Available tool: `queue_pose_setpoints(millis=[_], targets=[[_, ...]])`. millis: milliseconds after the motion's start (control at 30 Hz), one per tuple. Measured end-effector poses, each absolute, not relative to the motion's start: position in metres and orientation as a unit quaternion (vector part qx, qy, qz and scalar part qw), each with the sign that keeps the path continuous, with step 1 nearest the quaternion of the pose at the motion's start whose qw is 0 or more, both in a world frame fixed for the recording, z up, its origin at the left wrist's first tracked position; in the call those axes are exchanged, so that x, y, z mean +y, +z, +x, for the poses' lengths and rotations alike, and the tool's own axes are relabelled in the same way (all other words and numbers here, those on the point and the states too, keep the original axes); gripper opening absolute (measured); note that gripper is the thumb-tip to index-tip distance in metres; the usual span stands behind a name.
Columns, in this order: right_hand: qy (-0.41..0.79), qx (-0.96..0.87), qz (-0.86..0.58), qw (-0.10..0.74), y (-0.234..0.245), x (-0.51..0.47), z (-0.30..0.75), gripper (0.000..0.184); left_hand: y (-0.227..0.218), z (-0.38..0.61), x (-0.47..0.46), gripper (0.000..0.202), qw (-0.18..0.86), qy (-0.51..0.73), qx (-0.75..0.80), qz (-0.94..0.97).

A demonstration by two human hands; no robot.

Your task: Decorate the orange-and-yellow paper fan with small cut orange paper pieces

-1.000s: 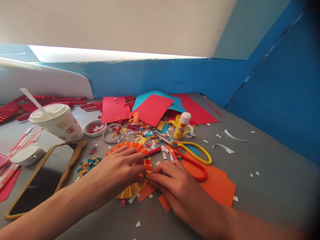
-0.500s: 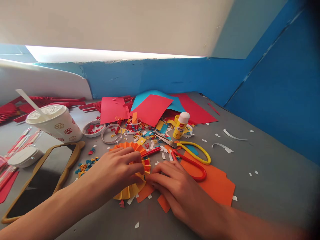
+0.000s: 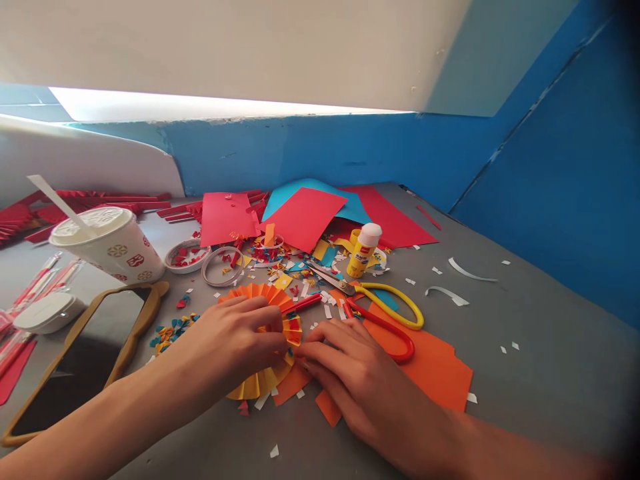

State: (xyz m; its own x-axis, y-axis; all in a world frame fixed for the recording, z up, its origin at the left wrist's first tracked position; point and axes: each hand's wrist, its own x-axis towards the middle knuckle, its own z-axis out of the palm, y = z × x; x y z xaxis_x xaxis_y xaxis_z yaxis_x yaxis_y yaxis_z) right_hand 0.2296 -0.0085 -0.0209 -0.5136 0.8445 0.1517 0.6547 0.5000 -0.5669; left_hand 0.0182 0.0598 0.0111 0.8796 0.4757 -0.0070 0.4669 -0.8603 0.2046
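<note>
A pleated paper rosette (image 3: 260, 385) in orange and yellow lies on the grey table, its middle largely covered by my left hand (image 3: 253, 330). The fingers of that hand are curled down onto the pleats and the thumb points to the right rim. My right hand (image 3: 345, 363) is closed at the same rim, fingertips close to those of the left. Whatever sits between the right fingertips is hidden. Small folded paper bits in blue and yellow (image 3: 173, 331) lie left of the rosette. Scissors (image 3: 390, 297) with yellow and red handles lie beyond my right hand, over orange paper (image 3: 435, 370).
A glue stick (image 3: 364, 252) stands behind the scissors. Tape rolls (image 3: 223, 267), paper scraps and red sheets (image 3: 305, 217) spread toward the blue wall. At left are a lidded cup (image 3: 110, 247) with a straw, a phone (image 3: 90, 367) and a white case (image 3: 49, 312).
My right fingertips have shifted very slightly at the rosette's rim. The left hand stays over the pleats, and the objects around stay put.
</note>
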Motion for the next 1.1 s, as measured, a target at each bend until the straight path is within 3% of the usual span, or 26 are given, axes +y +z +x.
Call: queue_pose_setpoints(millis=[433,733,1100], targets=[[0.2,-0.845,-0.45,0.209,-0.0251,-0.0077,0.2254,0.019,0.0122,0.0181,0.0587,0.014,0.092,0.021,0.241,0.966],[0.192,-0.843,-0.445,0.233,-0.0234,-0.0087,0.229,0.036,0.0065,0.0169,0.0605,0.006,0.053,0.045,0.243,0.968],[0.201,-0.839,-0.45,0.23,-0.0255,-0.0065,0.2295,0.026,0.0075,0.0183,0.0624,0.014,0.065,0.028,0.255,0.964]])
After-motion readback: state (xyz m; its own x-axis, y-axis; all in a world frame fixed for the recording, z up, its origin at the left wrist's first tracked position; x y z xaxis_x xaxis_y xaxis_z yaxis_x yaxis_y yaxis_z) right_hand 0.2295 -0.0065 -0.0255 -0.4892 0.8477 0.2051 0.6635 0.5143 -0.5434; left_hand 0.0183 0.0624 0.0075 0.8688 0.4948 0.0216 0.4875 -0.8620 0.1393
